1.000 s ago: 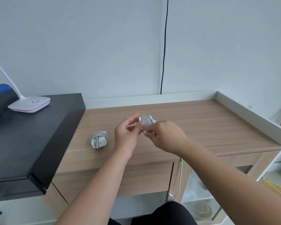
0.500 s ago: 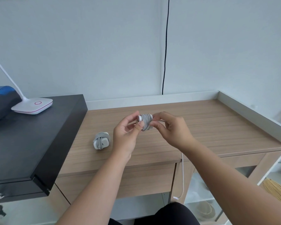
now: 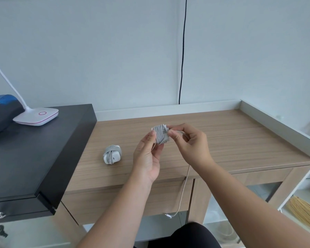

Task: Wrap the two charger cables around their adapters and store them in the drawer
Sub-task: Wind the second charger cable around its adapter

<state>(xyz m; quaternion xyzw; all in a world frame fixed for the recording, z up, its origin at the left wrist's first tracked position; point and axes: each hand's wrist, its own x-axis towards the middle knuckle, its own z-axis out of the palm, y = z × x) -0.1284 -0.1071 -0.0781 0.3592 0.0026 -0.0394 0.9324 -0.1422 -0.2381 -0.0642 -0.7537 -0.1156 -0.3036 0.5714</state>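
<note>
I hold a white adapter [image 3: 160,134] wound with many turns of grey cable above the wooden desk [image 3: 231,140]. My left hand [image 3: 148,154] grips it from below and the left. My right hand [image 3: 190,142] pinches the cable at the adapter's right side. The loose cable tail [image 3: 183,190] hangs from my right hand over the desk's front edge, its plug end dangling in front of the shut drawer [image 3: 125,201]. A second adapter [image 3: 112,154], fully wrapped in its grey cable, lies on the desk to the left of my hands.
A black cabinet [image 3: 34,158] stands to the left with a white lamp base [image 3: 36,116] and a dark blue bag [image 3: 2,113] on it. A raised white rim [image 3: 276,126] borders the desk's back and right. A black cord [image 3: 183,51] runs down the wall.
My right hand has carried the cable round the adapter, going from its near side to its right side. The hanging tail has grown shorter and its plug end has risen.
</note>
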